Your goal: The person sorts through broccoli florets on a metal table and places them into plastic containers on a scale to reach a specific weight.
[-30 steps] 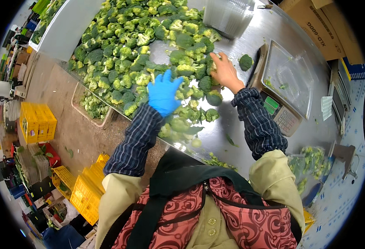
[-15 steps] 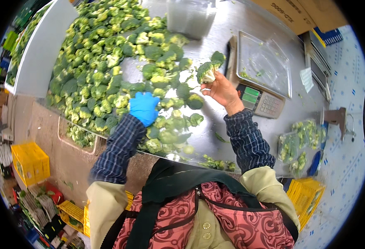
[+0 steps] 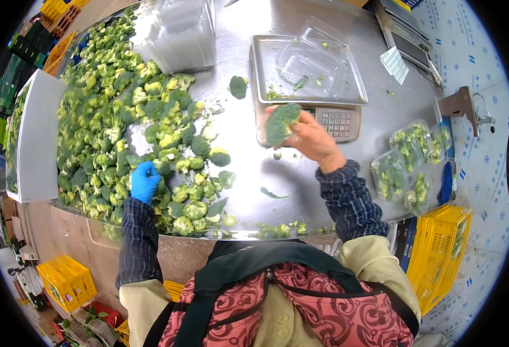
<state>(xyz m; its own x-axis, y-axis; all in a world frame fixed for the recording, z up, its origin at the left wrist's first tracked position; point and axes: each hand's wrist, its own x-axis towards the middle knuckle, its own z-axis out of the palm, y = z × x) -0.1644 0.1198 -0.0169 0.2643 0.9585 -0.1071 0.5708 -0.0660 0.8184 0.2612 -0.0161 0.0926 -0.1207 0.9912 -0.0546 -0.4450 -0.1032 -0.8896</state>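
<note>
My bare right hand (image 3: 313,140) holds a large green broccoli floret (image 3: 281,124) by its stem side, in front of the scale (image 3: 347,121). Its raised fingers and the floret cover part of the scale's front panel. In a blue glove, my left hand (image 3: 145,183) is closed, its fingers curled down among the broccoli pile (image 3: 110,127); whatever is in them is hidden. A single floret (image 3: 238,87) lies on the metal table just left of the scale. On the scale sits a metal tray (image 3: 260,69) with a clear plastic box (image 3: 309,61) and green scraps.
Stacked clear plastic boxes (image 3: 182,40) stand behind the pile. Filled clear packs (image 3: 390,176) are at the table's right edge, near a brown bracket (image 3: 459,107). A white bin (image 3: 43,139) rises at the left. Yellow crates (image 3: 439,248) stand on the floor.
My view has swung to the right, so the pile lies further left. The right hand has turned its floret crown-up, nearer the scale. My left hand stays at the pile, now curled closed.
</note>
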